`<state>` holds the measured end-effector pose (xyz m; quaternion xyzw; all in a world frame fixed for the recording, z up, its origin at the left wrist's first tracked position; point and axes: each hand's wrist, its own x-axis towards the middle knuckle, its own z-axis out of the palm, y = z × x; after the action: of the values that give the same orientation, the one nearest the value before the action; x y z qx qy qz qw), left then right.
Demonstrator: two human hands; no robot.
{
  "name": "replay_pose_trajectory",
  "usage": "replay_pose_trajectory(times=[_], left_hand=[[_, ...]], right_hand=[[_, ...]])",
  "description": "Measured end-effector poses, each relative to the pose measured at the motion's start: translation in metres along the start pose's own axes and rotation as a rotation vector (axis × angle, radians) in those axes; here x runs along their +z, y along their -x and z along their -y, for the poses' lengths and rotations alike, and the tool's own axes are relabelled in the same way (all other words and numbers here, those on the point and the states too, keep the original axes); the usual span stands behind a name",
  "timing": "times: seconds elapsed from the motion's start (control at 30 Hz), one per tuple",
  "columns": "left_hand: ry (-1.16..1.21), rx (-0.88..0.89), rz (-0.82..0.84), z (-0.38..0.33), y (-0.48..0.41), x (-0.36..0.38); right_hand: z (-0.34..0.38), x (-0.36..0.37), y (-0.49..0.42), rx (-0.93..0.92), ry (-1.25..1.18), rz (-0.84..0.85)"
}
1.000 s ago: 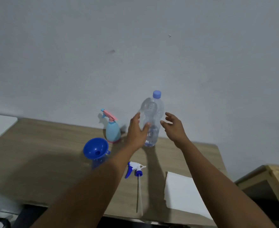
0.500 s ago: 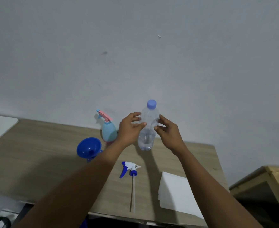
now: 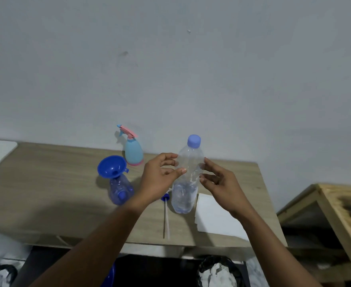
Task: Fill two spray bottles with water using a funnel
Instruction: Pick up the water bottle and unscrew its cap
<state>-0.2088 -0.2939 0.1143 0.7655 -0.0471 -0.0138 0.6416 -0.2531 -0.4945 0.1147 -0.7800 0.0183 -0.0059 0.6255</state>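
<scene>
A clear water bottle (image 3: pixel 185 189) with a pale blue cap, roughly half full, is held upright above the table. My left hand (image 3: pixel 160 179) pinches its upper body with thumb and fingers. My right hand (image 3: pixel 218 181) touches the other side with its fingertips. A blue funnel (image 3: pixel 112 167) sits in the neck of a clear blue spray bottle (image 3: pixel 120 190) at centre left. A light blue spray bottle (image 3: pixel 133 151) with a pink trigger head stands by the wall. A blue and white sprayer head with its dip tube (image 3: pixel 166 216) lies on the table, partly hidden by my left hand.
A white folded cloth or paper (image 3: pixel 213 218) lies at the right of the wooden table (image 3: pixel 46 183). A wooden frame (image 3: pixel 340 216) stands to the right of it. Dark bags and crumpled paper (image 3: pixel 218 272) lie on the floor below the table edge.
The water bottle has come up off the table and toward me, now held between both hands. The view has tilted down, showing the clear blue bottle under the funnel.
</scene>
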Motion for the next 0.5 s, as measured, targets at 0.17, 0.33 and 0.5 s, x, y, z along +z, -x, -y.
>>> replay_pose_trajectory(times=[0.17,0.33,0.5], left_hand=[[-0.010,-0.014,0.023,0.009,0.016,-0.003],[-0.058,-0.003,0.055,0.007,0.020,-0.011],[-0.218,0.010,0.111,-0.003,0.016,-0.023]], right_hand=[[-0.011,0.006,0.019,-0.003,-0.001,0.000],[-0.019,0.008,0.020,-0.028,0.026,0.000],[-0.029,0.014,0.016,-0.059,0.061,-0.034]])
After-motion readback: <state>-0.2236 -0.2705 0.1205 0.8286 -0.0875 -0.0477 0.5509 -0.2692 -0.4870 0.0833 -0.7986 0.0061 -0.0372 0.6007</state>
